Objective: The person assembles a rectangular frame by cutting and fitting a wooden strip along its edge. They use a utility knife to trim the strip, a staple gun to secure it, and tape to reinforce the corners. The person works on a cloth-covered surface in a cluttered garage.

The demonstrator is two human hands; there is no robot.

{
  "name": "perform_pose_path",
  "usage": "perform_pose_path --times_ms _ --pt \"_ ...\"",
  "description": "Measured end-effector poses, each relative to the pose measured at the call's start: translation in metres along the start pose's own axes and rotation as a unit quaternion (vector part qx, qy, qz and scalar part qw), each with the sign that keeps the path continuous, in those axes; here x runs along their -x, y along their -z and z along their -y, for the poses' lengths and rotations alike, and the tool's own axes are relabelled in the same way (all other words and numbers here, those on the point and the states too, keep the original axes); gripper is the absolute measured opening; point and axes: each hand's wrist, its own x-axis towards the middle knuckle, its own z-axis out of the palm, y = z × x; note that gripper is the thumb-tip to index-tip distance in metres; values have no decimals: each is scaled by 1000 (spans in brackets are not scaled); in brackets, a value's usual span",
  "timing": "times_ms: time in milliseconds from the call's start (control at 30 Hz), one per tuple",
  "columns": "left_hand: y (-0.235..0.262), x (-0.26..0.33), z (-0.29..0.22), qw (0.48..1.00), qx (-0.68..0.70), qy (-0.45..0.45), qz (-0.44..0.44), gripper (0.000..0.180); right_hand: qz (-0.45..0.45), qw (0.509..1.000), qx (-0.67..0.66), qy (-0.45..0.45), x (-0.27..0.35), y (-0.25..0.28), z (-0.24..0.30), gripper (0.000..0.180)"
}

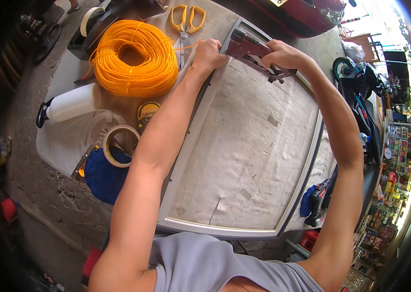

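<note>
A person's right hand wraps its fingers around a dark red handheld tool at the far end of a grey rectangular frame lying on the table. The left hand curls at the frame's far left corner; its exact grip I cannot tell. Orange rope sits left, scissors beyond.

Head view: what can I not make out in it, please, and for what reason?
In the head view:
Dark red tool: partly covered by the right hand.
Left hand: palm hidden by its own back.
Blue item: right side behind the left arm.
Red car: cut off by top edge.
Shelf goods: too small, blurred.
</note>
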Motion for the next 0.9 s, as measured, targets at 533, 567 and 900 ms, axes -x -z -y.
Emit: perform_pose_path --times_ms 533,567,900 --pt "-4 -15 -6 998 -24 43 24 37 0 997 -71 -31 -5 39 -41 36" --pt "-8 -25 -7 998 -35 47 24 38 -16 995 -83 -45 -7 45 -45 37" --pt "-49 -79 7 998 -5 -14 -64 36 -51 993 -89 -51 -59 56 -64 35"
